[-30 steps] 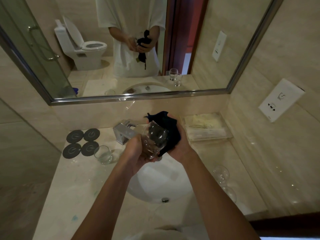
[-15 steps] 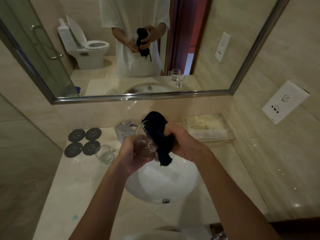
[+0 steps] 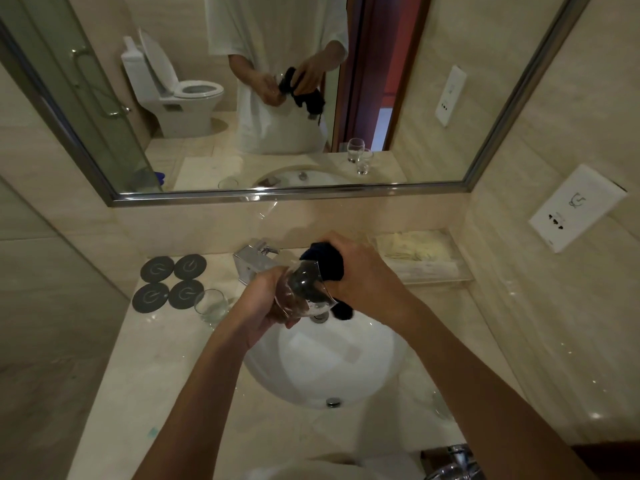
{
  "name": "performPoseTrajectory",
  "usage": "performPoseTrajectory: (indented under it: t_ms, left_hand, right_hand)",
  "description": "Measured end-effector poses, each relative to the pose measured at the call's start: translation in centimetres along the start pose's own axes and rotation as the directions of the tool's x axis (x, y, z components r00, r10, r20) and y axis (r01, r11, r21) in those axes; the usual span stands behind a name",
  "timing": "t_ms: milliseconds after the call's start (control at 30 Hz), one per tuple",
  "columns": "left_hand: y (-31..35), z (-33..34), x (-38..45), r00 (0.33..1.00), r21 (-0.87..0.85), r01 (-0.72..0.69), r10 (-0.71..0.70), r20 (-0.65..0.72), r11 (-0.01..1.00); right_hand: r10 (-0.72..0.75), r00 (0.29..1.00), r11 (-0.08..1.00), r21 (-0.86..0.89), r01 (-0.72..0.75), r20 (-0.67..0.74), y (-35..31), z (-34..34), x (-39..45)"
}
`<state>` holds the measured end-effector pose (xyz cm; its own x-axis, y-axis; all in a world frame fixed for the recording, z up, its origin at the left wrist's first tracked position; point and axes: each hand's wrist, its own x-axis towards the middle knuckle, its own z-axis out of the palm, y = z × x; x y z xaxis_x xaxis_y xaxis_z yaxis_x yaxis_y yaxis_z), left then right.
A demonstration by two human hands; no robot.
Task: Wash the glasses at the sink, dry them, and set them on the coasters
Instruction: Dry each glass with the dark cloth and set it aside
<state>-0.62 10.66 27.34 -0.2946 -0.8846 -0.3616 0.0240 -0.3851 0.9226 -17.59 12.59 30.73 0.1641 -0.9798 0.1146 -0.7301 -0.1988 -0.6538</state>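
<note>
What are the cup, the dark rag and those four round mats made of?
The cup, held by the left hand, looks like clear glass: you can see through it and it glints. The rag, gripped by the right hand, looks like soft dark cloth, since it bunches and droops. The four round mats are dull dark grey, maybe rubber or felt; I cannot tell which.

This is a bathroom, tiled in pale beige stone. A round white sink [image 3: 325,368] is set into the bench [image 3: 145,393] at the centre of the frame, with a chrome tap [image 3: 251,261] behind it. Across the top runs a wide metal-framed mirror [image 3: 491,140], which reflects a white toilet [image 3: 180,95] (lid raised) at upper left, a glass shower door [image 3: 86,98] beside it and a dark red doorway [image 3: 374,71]. A white wall socket plate [image 3: 576,207] sits at the right.
</note>
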Motion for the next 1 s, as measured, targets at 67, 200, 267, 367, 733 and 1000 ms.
performPoseTrajectory:
  t_ms: [67, 200, 267, 367, 733, 1000]
  left_hand:
    - [0.0, 0.0, 0.0, 1.0, -0.021, -0.009, 0.008, -0.024, 1.0]
    - [0.0, 0.3, 0.0, 0.996, -0.059, -0.012, 0.006, -0.089, 0.998]
    - [-0.1, 0.2, 0.1, 0.989, -0.099, 0.0, -0.015, -0.15, 0.995]
    - [-0.3, -0.1, 0.4, 0.977, -0.146, 0.016, -0.047, -0.206, 0.989]
    - [0.5, -0.1, -0.6, 0.975, -0.086, -0.097, 0.077, -0.208, 0.992]
    - [1.0, 0.3, -0.2, 0.909, 0.063, -0.284, 0.29, -0.299, 0.957]
  right_hand:
    - [0.014, 0.996, 0.974, -0.226, -0.034, -0.087, -0.7, -0.2, -0.2]
    - [0.042, 0.998, 0.991, -0.123, -0.047, -0.047, -0.7, -0.5, -0.1]
    - [0.033, 0.998, 0.993, 0.114, -0.04, 0.059, -0.5, -1.0, -0.1]
    - [0.058, 0.992, 0.913, 0.396, -0.099, 0.116, 0.4, -1.6, -0.2]
    - [0.041, 0.961, 0.81, 0.554, -0.192, 0.273, 1.4, -1.5, 0.0]
    - [0.222, 0.975, 0.802, 0.563, -0.2, 0.03, 0.5, 0.6, -0.2]
